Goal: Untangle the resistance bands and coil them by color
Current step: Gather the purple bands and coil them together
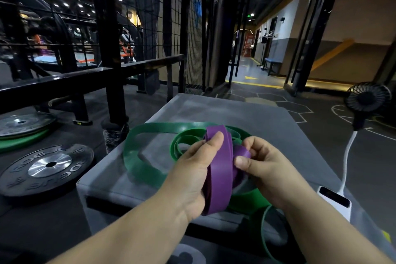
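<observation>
The left hand [192, 178] has its grip closed around a bunch of loops of the purple band [220, 178], thumb on top. The right hand [263, 169] just beside it pinches another fold of the same band. Under and just past both grips, the green bands [145, 169] lie in loose loops on the grey counter [267, 118]. Well off to the left of the grips a black weight plate [49, 169] lies on the floor, and well off to the right stands a small fan [367, 97].
</observation>
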A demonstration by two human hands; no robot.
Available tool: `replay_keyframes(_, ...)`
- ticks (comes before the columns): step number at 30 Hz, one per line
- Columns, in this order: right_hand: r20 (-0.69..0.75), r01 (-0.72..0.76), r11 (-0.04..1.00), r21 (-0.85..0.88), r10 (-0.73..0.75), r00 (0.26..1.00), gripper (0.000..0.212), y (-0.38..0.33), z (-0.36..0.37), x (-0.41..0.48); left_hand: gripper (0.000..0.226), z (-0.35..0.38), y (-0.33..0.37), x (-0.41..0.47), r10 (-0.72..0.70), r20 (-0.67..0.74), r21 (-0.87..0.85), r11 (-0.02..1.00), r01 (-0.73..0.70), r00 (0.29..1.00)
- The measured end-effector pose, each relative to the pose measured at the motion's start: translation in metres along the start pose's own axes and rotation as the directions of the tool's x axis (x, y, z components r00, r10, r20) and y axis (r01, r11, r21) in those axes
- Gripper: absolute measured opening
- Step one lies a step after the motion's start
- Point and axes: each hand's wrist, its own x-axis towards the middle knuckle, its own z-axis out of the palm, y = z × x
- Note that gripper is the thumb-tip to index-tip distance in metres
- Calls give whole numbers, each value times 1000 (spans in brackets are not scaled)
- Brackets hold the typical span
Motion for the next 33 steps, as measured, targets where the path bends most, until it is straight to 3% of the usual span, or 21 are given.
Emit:
replay_keyframes(3,-24,-20,999,50,21,999,49,0,-1,1,52,0,-1,-2,28,19,6,1000,-28,999)
replay_keyframes(9,-165,-24,989,-146,0,986,59,8,-3,5,51,-2,-1,-6,-25,120,65,998,17,992)
replay_keyframes(12,-135,-24,988,-155,3,991,74,8,4,5,45,-3,-2,-4,-22,157,47,999,15,987)
replay_keyframes(16,-74,-12,987,-161,0,997,75,2,13,-2,46,-5,-1,2,-6,193,-20,1000,11,981)
replay_keyframes(20,-107,-46,914,-403,3,994,93,-2,16,-6,48,-8,-1,5,-6,243,44,999,-5,970)
replay_keyframes(22,-180,-80,888,-452,-3,984,86,-4,15,-6,45,-11,2,5,-17,290,106,994,-14,957)
replay_keyframes(25,-179,-70,939,-338,9,984,63,-9,13,-7,30,-16,10,3,-51,339,231,973,-31,939)
replay_keyframes(28,-118,-24,958,-285,-10,993,56,-11,16,-7,17,-16,24,-5,13,334,526,827,-197,943)
replay_keyframes(31,-128,-38,977,-212,11,992,54,-11,16,-5,10,-17,36,-9,312,281,700,581,-416,908)
replay_keyframes(33,-125,-68,988,-136,51,991,54,-14,13,-5,27,-27,38,-2,497,233,775,424,-468,836)
